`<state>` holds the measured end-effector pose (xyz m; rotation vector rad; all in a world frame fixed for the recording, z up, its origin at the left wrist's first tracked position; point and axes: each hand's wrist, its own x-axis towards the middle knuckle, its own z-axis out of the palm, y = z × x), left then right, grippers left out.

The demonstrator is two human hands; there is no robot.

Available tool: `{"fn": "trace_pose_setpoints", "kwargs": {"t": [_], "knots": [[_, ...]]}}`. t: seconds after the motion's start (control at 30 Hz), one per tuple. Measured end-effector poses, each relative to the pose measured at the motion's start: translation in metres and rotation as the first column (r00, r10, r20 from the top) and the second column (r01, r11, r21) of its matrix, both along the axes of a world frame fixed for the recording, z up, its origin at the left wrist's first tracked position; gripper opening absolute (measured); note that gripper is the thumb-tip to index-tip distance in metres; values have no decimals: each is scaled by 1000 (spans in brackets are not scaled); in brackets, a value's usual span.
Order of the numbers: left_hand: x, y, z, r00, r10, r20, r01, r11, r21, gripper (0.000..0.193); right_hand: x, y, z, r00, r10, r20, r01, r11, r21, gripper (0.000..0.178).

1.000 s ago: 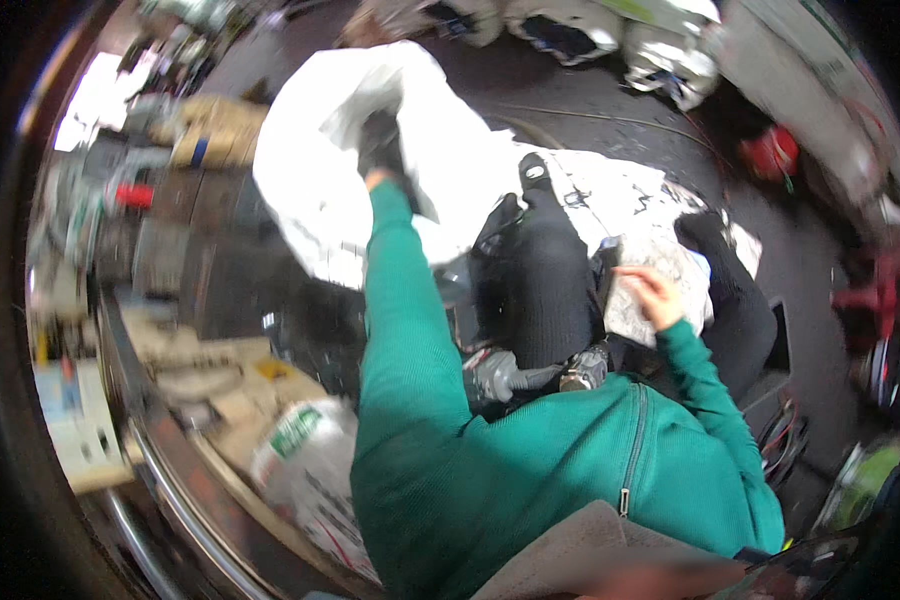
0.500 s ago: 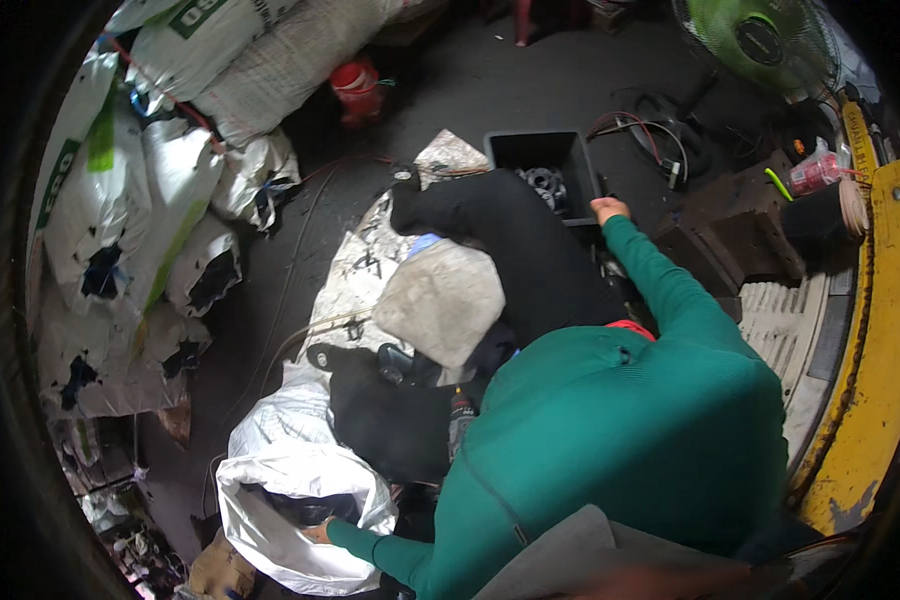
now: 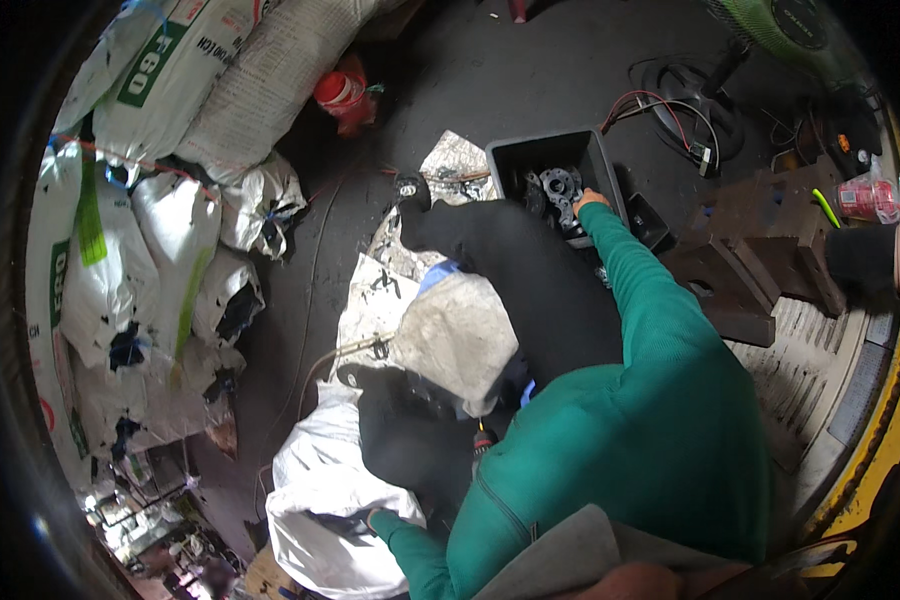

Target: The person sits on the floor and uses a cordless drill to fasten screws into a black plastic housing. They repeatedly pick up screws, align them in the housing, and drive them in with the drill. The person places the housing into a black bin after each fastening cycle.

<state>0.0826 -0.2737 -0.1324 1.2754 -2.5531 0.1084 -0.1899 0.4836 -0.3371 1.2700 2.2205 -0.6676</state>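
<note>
My right hand [image 3: 592,199] reaches into a black plastic bin [image 3: 608,158] ahead of me and closes on the edge of a grey, round, flanged part [image 3: 561,186]. More grey parts lie around it in the bin. My left hand [image 3: 375,516] is at the mouth of a white woven sack [image 3: 315,560] at lower left. Its fingers are hidden inside the sack, among dark contents. Across my lap lies a stained beige cloth [image 3: 458,340]. A power drill [image 3: 483,441] with a yellow tip rests between my legs.
Stuffed white sacks [image 3: 150,270] are piled along the left. A red bucket [image 3: 341,90] stands farther back. On the right are a green fan [image 3: 790,25], brown metal blocks [image 3: 740,260] and a yellow frame edge [image 3: 875,440]. Cables [image 3: 670,110] trail over the floor.
My right hand has moved from the bin's right rim into the bin and onto a grey part. My left hand stays at the sack. The view has shifted slightly.
</note>
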Motion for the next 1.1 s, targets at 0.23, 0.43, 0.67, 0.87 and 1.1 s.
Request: {"fn": "trace_pose_setpoints", "kwargs": {"t": [0.23, 0.43, 0.67, 0.87, 1.1], "knots": [[-2, 14, -11, 994, -67, 83, 66, 998, 16, 69, -12, 12, -37, 997, -44, 57, 43, 999, 28, 41], [17, -15, 34, 998, -59, -4, 58, 998, -23, 69, -18, 12, -22, 997, 37, 74, -50, 983, 178, 34], [-34, 29, 187, 840, -396, -371, 419, 908, -21, 70, -35, 19, 115, 706, 168, -688, -154, 985, 82, 51], [-174, 261, 120, 510, -853, 111, 818, 521, 244, 89, -11, -75, 233, 582, -453, -676, -363, 599, -714, 24], [-164, 389, -66, 343, -842, 417, 613, 537, 579, 58, 33, -191, 228, 841, -240, -486, -423, 270, -865, 23]]}}
